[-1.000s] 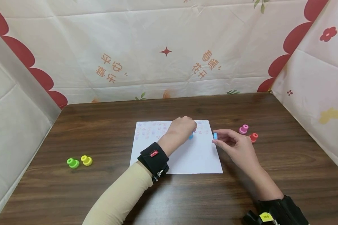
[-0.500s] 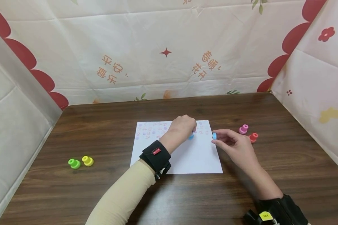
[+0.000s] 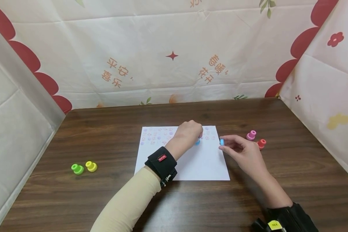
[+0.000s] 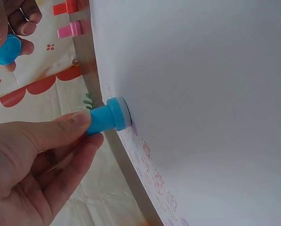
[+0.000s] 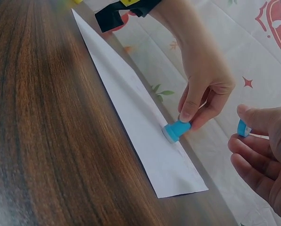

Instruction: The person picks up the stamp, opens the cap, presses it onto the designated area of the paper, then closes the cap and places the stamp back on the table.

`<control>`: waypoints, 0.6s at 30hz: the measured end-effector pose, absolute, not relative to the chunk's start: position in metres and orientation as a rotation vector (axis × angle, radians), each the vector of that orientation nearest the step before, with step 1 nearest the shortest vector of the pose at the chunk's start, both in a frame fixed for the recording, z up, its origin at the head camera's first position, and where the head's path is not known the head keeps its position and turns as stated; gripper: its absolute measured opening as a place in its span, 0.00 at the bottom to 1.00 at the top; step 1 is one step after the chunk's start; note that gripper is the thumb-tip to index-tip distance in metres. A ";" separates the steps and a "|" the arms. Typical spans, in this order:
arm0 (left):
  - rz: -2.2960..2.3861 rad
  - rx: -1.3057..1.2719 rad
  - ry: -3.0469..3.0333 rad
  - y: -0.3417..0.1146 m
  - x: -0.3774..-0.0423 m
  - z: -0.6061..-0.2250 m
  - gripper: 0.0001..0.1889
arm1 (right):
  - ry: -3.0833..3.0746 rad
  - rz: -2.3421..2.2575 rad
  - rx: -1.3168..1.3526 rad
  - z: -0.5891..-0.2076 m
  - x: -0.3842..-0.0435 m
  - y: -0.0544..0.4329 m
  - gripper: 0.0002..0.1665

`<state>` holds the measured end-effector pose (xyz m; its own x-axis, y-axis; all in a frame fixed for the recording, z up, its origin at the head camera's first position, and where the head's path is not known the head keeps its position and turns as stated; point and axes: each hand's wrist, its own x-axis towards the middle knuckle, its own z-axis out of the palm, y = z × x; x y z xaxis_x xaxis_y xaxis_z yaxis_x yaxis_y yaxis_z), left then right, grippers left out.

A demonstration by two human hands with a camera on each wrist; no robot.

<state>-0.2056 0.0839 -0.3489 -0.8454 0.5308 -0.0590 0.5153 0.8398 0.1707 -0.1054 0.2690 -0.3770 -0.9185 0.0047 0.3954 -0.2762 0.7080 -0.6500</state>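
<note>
My left hand [image 3: 187, 135] pinches a blue stamp [image 4: 103, 118] by its narrow handle, between thumb and fingers. The stamp's wide face is down at the white paper [image 3: 203, 164], near its far edge; whether it fully touches is hard to tell. Rows of small red and purple prints [image 3: 159, 133] run along that far part, some of them hidden behind the left hand in the head view. Just off the paper's right side, my right hand [image 3: 245, 153] holds a small round blue cap [image 4: 8, 50] between thumb and fingertips.
Pink [image 3: 251, 135] and red [image 3: 261, 143] stamps stand beyond the right hand. Green [image 3: 77, 169] and yellow [image 3: 91, 166] ones stand at the left of the brown wooden table [image 3: 110, 129]. Printed cloth [image 3: 150, 38] hangs behind and along both sides.
Both hands keep their grips and stay nearly in place. The whole head view has shifted slightly down.
</note>
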 end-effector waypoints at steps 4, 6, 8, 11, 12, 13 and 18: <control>0.244 0.826 2.920 0.084 -0.206 -0.351 0.12 | -2.549 1.055 0.204 -0.377 -0.105 0.269 0.17; 0.246 0.829 2.923 0.084 -0.206 -0.351 0.12 | -2.548 1.058 0.206 -0.377 -0.105 0.269 0.17; 0.240 0.834 2.925 0.084 -0.206 -0.350 0.12 | -2.544 1.065 0.212 -0.377 -0.106 0.268 0.17; 0.228 0.835 2.925 0.084 -0.206 -0.349 0.12 | -2.540 1.073 0.218 -0.376 -0.106 0.268 0.17; 0.226 0.834 2.923 0.084 -0.206 -0.349 0.12 | -2.539 1.072 0.220 -0.376 -0.107 0.267 0.16; 0.224 0.831 2.920 0.084 -0.207 -0.349 0.12 | -2.537 1.069 0.223 -0.376 -0.107 0.267 0.16; 0.229 0.818 2.917 0.083 -0.207 -0.350 0.13 | -2.531 1.074 0.234 -0.378 -0.109 0.265 0.17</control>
<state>-0.2074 0.0833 -0.3498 -0.8501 0.5234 -0.0586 0.5078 0.8441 0.1722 -0.1086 0.2653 -0.3782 -0.9140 -0.0049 0.4058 -0.2953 0.6939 -0.6567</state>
